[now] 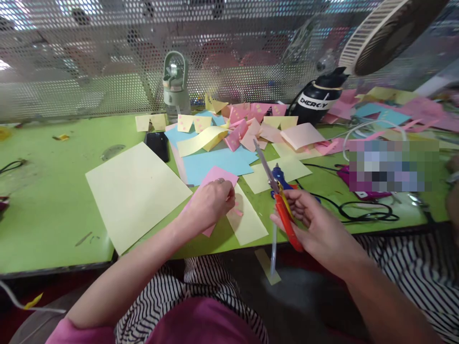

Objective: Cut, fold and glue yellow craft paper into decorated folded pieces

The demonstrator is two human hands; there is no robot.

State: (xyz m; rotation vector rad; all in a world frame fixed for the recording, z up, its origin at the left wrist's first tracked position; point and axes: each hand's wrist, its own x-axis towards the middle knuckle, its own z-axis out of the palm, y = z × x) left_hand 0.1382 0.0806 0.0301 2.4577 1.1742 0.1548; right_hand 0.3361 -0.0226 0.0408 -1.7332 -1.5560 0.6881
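Scissors with red and yellow handles (286, 220) are in my right hand (311, 229), their blades pointing up and away, close together. My left hand (213, 203) is closed, fingertips pressed together over a pink paper sheet (223, 175) and a pale yellow paper piece (251, 227); anything pinched in it is hidden. Small pink paper bits (236, 210) lie on the yellow piece beside those fingers. Behind the scissors rests a blue glue gun (281, 176), partly covered. A clear glue stick (274, 246) hangs past the table edge below it.
A large pale yellow sheet (138, 198) lies left, near a black phone (157, 145). Blue paper (218, 165) and cut, folded papers (202, 141) are heaped behind. A clear bottle (177, 98), a black bottle (315, 102) and a fan (383, 38) stand farther back.
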